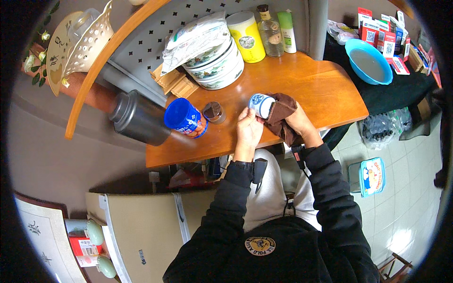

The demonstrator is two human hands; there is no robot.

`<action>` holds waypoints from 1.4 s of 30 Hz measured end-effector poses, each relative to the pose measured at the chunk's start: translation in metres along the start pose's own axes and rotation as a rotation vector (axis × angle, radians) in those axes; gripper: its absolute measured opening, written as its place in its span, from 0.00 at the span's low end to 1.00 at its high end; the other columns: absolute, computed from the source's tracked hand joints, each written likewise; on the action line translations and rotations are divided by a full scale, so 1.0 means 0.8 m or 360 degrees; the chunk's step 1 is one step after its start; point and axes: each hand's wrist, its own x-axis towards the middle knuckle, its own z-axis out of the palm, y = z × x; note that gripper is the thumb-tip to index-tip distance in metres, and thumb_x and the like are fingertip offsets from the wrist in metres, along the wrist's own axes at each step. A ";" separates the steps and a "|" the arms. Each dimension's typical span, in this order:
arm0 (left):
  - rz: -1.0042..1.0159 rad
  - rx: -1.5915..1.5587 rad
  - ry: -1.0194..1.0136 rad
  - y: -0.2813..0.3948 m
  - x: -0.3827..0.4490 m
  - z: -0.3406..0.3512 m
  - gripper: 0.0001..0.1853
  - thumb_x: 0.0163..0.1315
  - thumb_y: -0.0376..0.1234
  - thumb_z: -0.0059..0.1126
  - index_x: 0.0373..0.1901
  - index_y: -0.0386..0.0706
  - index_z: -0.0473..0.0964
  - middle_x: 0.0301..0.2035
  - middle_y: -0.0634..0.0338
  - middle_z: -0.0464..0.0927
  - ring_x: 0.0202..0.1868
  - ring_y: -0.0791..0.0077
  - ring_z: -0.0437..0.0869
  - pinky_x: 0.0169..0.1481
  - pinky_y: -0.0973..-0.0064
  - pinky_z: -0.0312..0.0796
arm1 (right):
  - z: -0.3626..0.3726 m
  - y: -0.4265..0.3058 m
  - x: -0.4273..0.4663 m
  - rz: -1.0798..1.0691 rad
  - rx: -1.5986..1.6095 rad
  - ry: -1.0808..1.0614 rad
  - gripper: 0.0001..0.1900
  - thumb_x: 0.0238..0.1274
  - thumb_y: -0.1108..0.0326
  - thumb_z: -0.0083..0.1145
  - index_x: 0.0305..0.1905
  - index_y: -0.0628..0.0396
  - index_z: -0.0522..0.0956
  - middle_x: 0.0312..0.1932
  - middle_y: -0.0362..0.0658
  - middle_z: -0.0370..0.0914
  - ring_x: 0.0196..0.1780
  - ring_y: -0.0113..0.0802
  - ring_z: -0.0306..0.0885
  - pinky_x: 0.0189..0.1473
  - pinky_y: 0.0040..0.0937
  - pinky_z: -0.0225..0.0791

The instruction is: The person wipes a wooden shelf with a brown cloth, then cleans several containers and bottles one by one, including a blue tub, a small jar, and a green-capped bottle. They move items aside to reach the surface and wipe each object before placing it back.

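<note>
Tilted on its side above the wooden desk (pixel 300 81), a blue-and-white porcelain cup (pixel 258 105) is held by my left hand (pixel 248 125), with the fingertips at its lower side. My right hand (pixel 302 122) grips a brown cloth (pixel 282 113), which covers the cup's right end and hides most of those fingers. To the left of my left hand stand a small glass jar (pixel 218 116) with dark contents or a dark lid and a blue tin (pixel 187 118) with a blue lid.
At the desk's back are stacked patterned porcelain bowls (pixel 219 69), a yellow canister (pixel 247 39), a glass bottle (pixel 271 35) and a green-capped bottle (pixel 287 33). A black cylindrical container (pixel 141 116) is on the left. Rightward, a blue basin (pixel 370 63) sits on a black-covered surface.
</note>
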 end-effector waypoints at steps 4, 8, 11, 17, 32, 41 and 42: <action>0.0025 0.0141 -0.0097 0.003 -0.003 0.019 0.15 0.70 0.37 0.52 0.51 0.37 0.75 0.47 0.61 0.80 0.47 0.73 0.79 0.55 0.73 0.68 | -0.002 0.010 0.005 -0.0095 -0.0123 0.0042 0.19 0.61 0.67 0.62 0.56 0.61 0.76 0.48 0.42 0.81 0.49 0.29 0.77 0.54 0.29 0.71; 0.0054 0.0239 -0.0171 0.002 -0.004 0.016 0.15 0.72 0.35 0.50 0.52 0.36 0.75 0.46 0.60 0.80 0.45 0.75 0.79 0.52 0.76 0.69 | -0.003 0.015 0.003 -0.0163 -0.0112 0.0050 0.18 0.60 0.67 0.63 0.54 0.61 0.78 0.47 0.41 0.81 0.48 0.29 0.77 0.53 0.30 0.72; 0.0010 0.0187 -0.0089 0.001 -0.004 0.008 0.12 0.71 0.35 0.52 0.49 0.38 0.76 0.41 0.62 0.81 0.40 0.78 0.77 0.45 0.80 0.67 | -0.006 0.012 -0.001 -0.0089 -0.0222 0.0023 0.16 0.61 0.68 0.62 0.52 0.61 0.78 0.45 0.40 0.81 0.46 0.29 0.77 0.52 0.30 0.72; 0.0192 0.0018 -0.0047 0.002 -0.006 0.009 0.11 0.69 0.34 0.54 0.48 0.39 0.77 0.43 0.62 0.80 0.42 0.76 0.77 0.48 0.76 0.67 | -0.008 0.004 -0.003 0.0095 0.0333 0.0142 0.12 0.66 0.70 0.56 0.51 0.62 0.79 0.43 0.42 0.82 0.45 0.28 0.78 0.49 0.29 0.74; 0.0375 0.0515 -0.0043 -0.011 -0.009 0.014 0.11 0.70 0.33 0.52 0.48 0.35 0.76 0.46 0.59 0.80 0.50 0.75 0.77 0.61 0.74 0.65 | -0.012 0.012 -0.005 0.0034 0.0357 -0.0026 0.19 0.61 0.67 0.64 0.55 0.62 0.77 0.46 0.40 0.81 0.46 0.26 0.77 0.51 0.29 0.73; 0.0371 0.0807 -0.0141 -0.009 -0.015 0.027 0.13 0.70 0.36 0.56 0.49 0.37 0.78 0.43 0.63 0.80 0.48 0.79 0.77 0.57 0.76 0.68 | -0.014 0.002 0.005 0.0111 0.0399 -0.0035 0.12 0.62 0.74 0.56 0.50 0.63 0.78 0.37 0.41 0.81 0.36 0.29 0.78 0.40 0.30 0.75; 0.0345 0.0671 -0.0146 -0.008 -0.015 0.028 0.13 0.70 0.36 0.55 0.49 0.36 0.77 0.44 0.63 0.80 0.48 0.78 0.77 0.58 0.75 0.68 | -0.015 0.001 0.005 0.0242 0.0285 0.0044 0.11 0.61 0.75 0.54 0.48 0.63 0.78 0.35 0.41 0.80 0.34 0.29 0.78 0.38 0.30 0.75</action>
